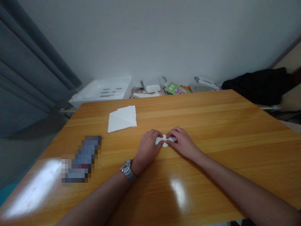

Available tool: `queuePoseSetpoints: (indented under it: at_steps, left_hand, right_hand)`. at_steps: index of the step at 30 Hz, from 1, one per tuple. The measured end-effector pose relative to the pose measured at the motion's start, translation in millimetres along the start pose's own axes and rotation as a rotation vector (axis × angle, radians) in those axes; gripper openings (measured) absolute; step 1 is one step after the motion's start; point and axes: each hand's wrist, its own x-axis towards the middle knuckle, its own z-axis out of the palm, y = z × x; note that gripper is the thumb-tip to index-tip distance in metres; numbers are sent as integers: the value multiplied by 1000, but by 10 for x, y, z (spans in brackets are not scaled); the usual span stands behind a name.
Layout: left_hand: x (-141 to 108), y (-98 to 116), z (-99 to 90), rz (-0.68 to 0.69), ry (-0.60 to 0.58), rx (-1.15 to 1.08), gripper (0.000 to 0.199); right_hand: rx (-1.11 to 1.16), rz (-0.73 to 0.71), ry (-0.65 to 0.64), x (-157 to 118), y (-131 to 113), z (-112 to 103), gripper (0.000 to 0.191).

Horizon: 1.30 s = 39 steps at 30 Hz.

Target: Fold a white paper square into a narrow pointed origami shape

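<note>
A small folded piece of white paper (165, 144) lies on the wooden table, between my two hands. My left hand (149, 143), with a metal watch (128, 169) on its wrist, pinches the paper's left side between thumb and fingers. From the other side, my right hand (182, 141) grips the right part of the same paper, its thumb and fingertips close to the middle. The fingers hide both side edges, so the full shape of the folds cannot be made out.
Several white paper sheets (122, 118) lie stacked at the table's back left. A blurred-out phone-like object (84, 158) rests on the left. Behind the wooden table (211, 122) are a white tray (101, 89), a green booklet (176, 88) and a black cloth (256, 84).
</note>
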Motion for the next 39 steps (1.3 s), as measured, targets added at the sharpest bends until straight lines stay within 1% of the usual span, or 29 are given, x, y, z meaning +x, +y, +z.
queuePoseSetpoints:
  at_steps: [5, 11, 18, 21, 27, 32, 39]
  left_hand:
    - [21, 27, -6, -17, -14, 9, 16]
    - [31, 39, -7, -41, -27, 6, 17]
    - [50, 32, 15, -61, -21, 4, 20]
    - [49, 46, 18, -66, -13, 21, 19]
    - [39, 66, 19, -65, -21, 43, 19]
    - [44, 73, 11, -57, -19, 52, 18]
    - [47, 70, 12, -56, -12, 49, 19]
  right_hand:
    - [0, 17, -13, 1, 1, -11, 10]
    - [-4, -5, 5, -14, 36, 7, 8]
    - [-145, 13, 4, -27, 30, -10, 16]
    - [-157, 11, 3, -31, 36, -2, 18]
    - [-138, 5, -6, -21, 93, 6, 19]
    - [-37, -25, -53, -26, 168, -70, 13]
    - [22, -68, -84, -40, 183, -144, 12]
